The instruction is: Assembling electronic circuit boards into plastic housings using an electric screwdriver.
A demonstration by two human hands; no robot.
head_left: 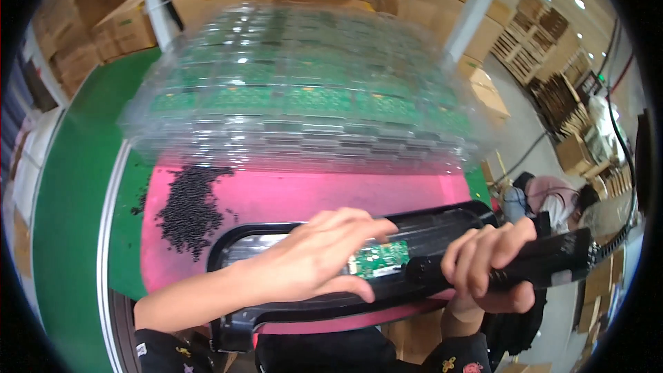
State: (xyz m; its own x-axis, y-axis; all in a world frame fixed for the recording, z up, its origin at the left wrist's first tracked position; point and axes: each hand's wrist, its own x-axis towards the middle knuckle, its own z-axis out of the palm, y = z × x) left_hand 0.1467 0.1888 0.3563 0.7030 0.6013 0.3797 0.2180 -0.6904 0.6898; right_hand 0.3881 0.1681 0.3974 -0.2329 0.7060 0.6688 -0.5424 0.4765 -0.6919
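Your left hand [314, 255] lies flat on the black housing [331, 235], fingers extended and unclenched, pressing down rather than gripping. The fingertips rest at the near edge of the green board [378, 258], which sits inside the housing's recess. The board lies directly ahead of those fingertips, toward your right, touching or nearly touching them.

Your right hand [487, 262] is clenched around the black driver [545, 262]. The tool's body runs roughly level, left to right, with its cable trailing off to the right. Its working end points left toward the board; the tip itself is hidden behind your fingers, so contact with the board cannot be confirmed.

The housing's long axis runs left to right across the pink mat [311, 193], rising slightly at the right end. The board sits between your two hands, nearer the left fingertips than the right palm.

Behind the housing, a stack of clear trays [304, 90] holds further green boards. A heap of small black screws [190, 207] lies on the mat to the left, well apart from both hands.
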